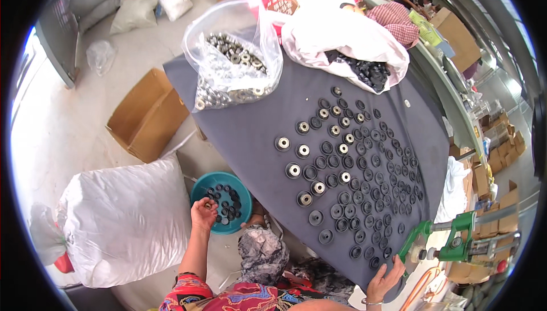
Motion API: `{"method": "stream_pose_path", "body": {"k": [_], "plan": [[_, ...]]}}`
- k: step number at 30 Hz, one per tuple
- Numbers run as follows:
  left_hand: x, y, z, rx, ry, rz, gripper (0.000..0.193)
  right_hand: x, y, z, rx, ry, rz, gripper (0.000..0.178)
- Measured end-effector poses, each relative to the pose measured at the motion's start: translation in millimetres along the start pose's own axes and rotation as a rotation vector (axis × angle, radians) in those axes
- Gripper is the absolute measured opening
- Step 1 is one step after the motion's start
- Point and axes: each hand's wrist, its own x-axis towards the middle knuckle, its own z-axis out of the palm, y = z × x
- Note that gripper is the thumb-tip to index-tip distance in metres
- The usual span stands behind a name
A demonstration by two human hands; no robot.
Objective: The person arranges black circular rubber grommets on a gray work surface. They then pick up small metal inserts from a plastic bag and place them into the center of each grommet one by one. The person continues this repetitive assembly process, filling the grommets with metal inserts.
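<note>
two hands show: one left hand (204, 213) and one right hand (386, 281), with one bracelet (373, 302). one dark table (248, 151) carries about fourteen metal-centred wheels (293, 170) and several dozen plain black wheels (325, 237), too crowded for an exact tally. one teal basin (245, 188) holds roughly two dozen black pieces (231, 216). there are also one green press (421, 231), one clear bag (228, 80), one checked cloth (393, 20) and one large white sack (128, 220).
</note>
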Motion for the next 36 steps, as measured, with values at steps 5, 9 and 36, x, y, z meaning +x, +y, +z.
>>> {"method": "stream_pose_path", "body": {"k": [5, 9, 36], "plan": [[-131, 55, 157, 0.416, -0.65, 0.353, 0.003, 5, 4, 2, 0.077, 0.048, -0.054, 0.036], [-198, 71, 307, 1.041, -0.774, 1.215, 0.012, 3, 7, 6, 0.06, 0.079, -0.021, 0.037], [-110, 77, 453, 2.47, -0.138, 1.068, 0.065, 4, -3, -10, 0.042, 0.061, 0.016, 0.039]]}}
